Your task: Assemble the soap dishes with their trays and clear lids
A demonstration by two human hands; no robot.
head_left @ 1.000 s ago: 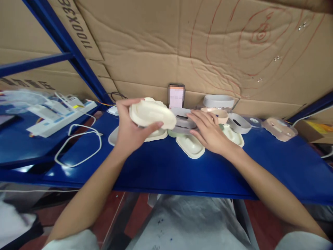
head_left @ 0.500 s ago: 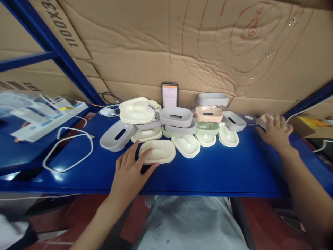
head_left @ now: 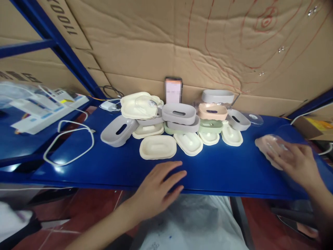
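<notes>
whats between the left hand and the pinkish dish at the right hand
In the head view, just a bare stretch of blue tabletop lies between the left hand and the pinkish dish.

far-right dish (head_left: 265, 145): pinkish | front tray (head_left: 158, 147): cream | tabletop (head_left: 221, 173): blue | cardboard (head_left: 135, 45): brown, red curves (head_left: 189, 33)

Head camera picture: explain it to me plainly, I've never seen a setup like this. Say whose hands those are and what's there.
No machine shows here, just a person's two bare hands, seen from a camera worn on the head, looking forward and down. The left hand is open and holds nothing. The right hand grips a pinkish dish with clear plastic over it. On the blue table lie cream trays, slotted grey dishes, a peach dish and a green one. Behind them, a phone stands upright near the cardboard.
</notes>
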